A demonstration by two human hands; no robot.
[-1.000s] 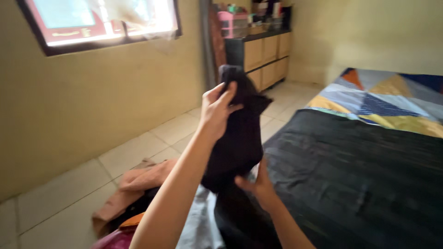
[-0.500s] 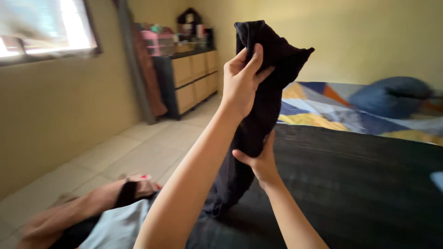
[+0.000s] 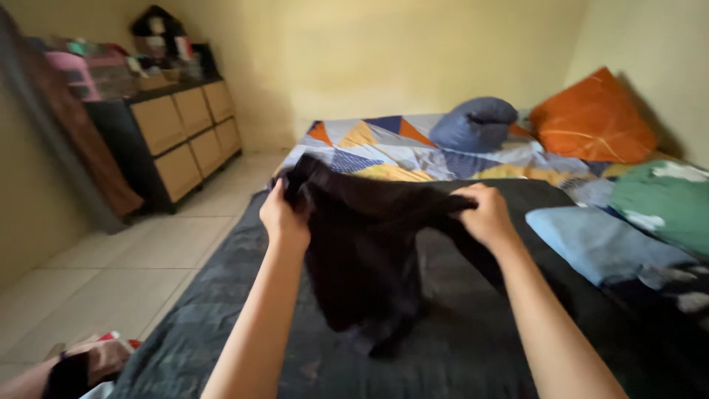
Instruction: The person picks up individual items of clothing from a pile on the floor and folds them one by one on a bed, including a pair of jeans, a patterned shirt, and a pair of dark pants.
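presently: dark garment held spread between both hands above the bed

finding one. the left hand (image 3: 284,220) is closed in a fist on one upper corner of the black garment (image 3: 362,258); the right hand (image 3: 484,216) is pinched shut on the opposite upper corner. the top edge runs roughly level from one hand to the other, across the view, and that is its long axis as held. the rest of the cloth hangs down between the forearms, its lowest fold touching or just above the bed (image 3: 458,340); which of the two cannot be told. both hands sit equally close to the garment, since both grip it.

finding two. the bed carries a dark grey cover. at its far end lie a patterned sheet (image 3: 384,144) of blue, orange and yellow triangles, a blue cushion (image 3: 473,122) and an orange pillow (image 3: 591,118). to the right side of the bed rest a folded light blue cloth (image 3: 598,244) and a green cloth (image 3: 661,203).

finding three. left of the bed stands a dresser (image 3: 177,133) with pale drawer fronts. no packages, labels or signs can be made out.
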